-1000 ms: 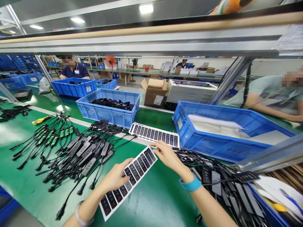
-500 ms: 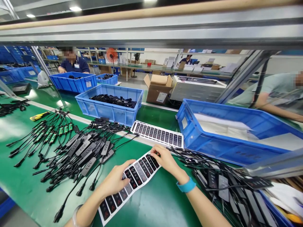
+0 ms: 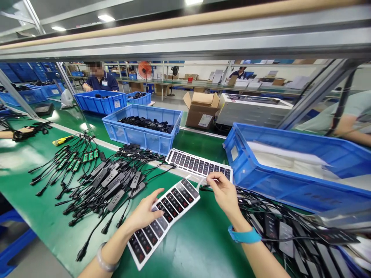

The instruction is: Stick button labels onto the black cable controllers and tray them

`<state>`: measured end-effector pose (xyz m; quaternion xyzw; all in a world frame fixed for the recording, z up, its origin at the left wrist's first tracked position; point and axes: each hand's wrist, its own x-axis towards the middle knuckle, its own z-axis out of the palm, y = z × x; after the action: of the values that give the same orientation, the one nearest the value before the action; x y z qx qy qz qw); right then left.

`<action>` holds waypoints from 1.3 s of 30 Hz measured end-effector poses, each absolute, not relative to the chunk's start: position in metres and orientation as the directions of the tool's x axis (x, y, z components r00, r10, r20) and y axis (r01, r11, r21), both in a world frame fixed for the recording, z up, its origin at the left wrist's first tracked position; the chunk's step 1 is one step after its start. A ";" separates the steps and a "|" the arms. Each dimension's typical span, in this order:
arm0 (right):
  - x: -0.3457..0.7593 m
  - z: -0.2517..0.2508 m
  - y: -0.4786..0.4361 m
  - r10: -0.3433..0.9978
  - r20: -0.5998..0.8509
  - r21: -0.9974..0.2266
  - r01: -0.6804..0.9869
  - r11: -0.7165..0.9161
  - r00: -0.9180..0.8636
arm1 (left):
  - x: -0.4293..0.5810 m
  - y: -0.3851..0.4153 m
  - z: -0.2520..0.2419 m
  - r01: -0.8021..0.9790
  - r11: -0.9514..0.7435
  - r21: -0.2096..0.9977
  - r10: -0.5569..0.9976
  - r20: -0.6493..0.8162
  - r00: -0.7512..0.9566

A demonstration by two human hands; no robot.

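Observation:
A white sheet of black stickers (image 3: pixel 175 199) with red marks is tilted over the green table in front of me. My left hand (image 3: pixel 145 212) grips its left long edge, thumb on top and index finger stretched out along the sheet; the other fingers are partly hidden. Off the sheet's far end, my right hand (image 3: pixel 222 189) pinches a thin pale strip (image 3: pixel 200 183) that still reaches the sheet's corner. Behind my right hand lies a second sticker sheet (image 3: pixel 199 165). Left of my left hand is a pile of grey button controllers with black cables (image 3: pixel 116 181).
Cables with green circuit boards (image 3: pixel 75 164) and a yellow-handled tool (image 3: pixel 62 140) lie at left. Blue bins (image 3: pixel 139 133) stand behind, and a large blue bin (image 3: pixel 278 177) is at right. More cabled controllers (image 3: pixel 285 235) crowd the right. Another person's hand (image 3: pixel 26 130) is at far left.
My right hand has pulled away from the sheet's far end to the right, drawing out a pale strip. My left hand keeps its hold. The view has shifted slightly left.

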<state>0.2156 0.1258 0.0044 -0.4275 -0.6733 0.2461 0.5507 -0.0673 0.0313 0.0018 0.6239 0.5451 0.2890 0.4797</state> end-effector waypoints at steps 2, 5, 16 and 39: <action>0.208 0.009 0.118 0.801 0.583 -0.722 0.367 0.587 -0.136 | -0.063 0.032 0.009 0.521 -0.033 0.853 0.979 -0.079 0.190; 0.196 0.014 0.111 0.697 0.644 -0.577 0.398 0.713 -0.316 | -0.050 0.044 0.027 0.583 -0.201 0.787 0.977 0.117 0.178; 0.184 0.020 0.101 0.533 0.673 -0.364 0.397 0.842 -0.513 | -0.012 0.110 0.030 0.553 -0.182 0.813 0.949 -0.002 0.316; 0.188 0.074 0.068 0.911 0.342 -0.891 -0.227 0.392 0.231 | -0.110 0.059 0.035 0.774 0.302 0.556 0.931 0.003 -0.366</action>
<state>0.1882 0.0681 0.0738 -0.3677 -0.4650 0.4105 0.6929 -0.1102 0.0586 0.0349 0.5392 0.7904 0.2411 0.1624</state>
